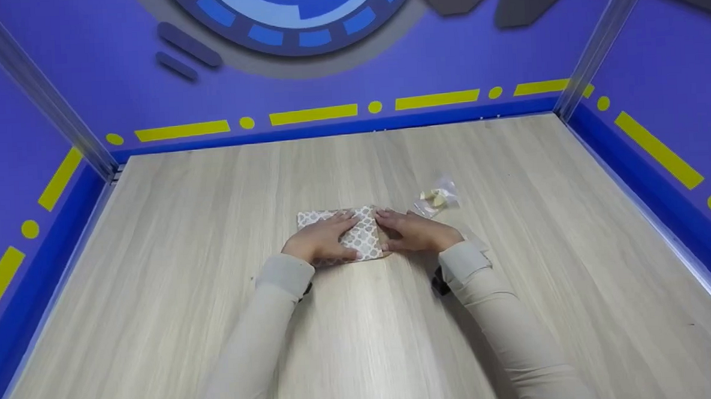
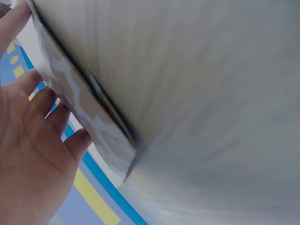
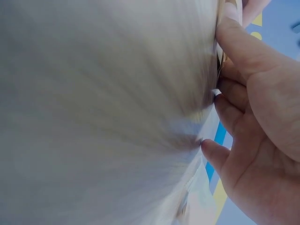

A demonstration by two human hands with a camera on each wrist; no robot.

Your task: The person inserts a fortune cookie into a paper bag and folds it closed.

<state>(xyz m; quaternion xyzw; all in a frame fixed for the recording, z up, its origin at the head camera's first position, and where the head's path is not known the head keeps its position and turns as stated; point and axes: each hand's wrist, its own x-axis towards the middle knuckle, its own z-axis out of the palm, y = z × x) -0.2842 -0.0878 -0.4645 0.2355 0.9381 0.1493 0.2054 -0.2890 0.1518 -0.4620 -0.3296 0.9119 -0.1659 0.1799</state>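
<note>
Because the left hand lies over much of it, the patterned packet shows only in part, flat on the table straight ahead of the person. Seen from the head, its long axis seems to run left to right, crossing the direction of the forearms, so one short end faces each side. The relation we judge most telling is at its right end, where the right hand meets the edge with fingers and thumb; the left hand is the nearer of the two, resting right on the packet.

Its face is white with a grey lattice print, and a brown strip borders it on the right. In the left wrist view we see a thin edge with layers slightly parted, though at that angle we cannot say whether it is a folded sheet or a flat pouch.

Neither hand is clenched: we see the left one spread, fingers extended and pressing on top, and the right one loosely extended, fingertips touching without closing round anything.

Beyond the right hand, just past its fingers, lies a small clear bag with yellowish pieces inside.
</note>
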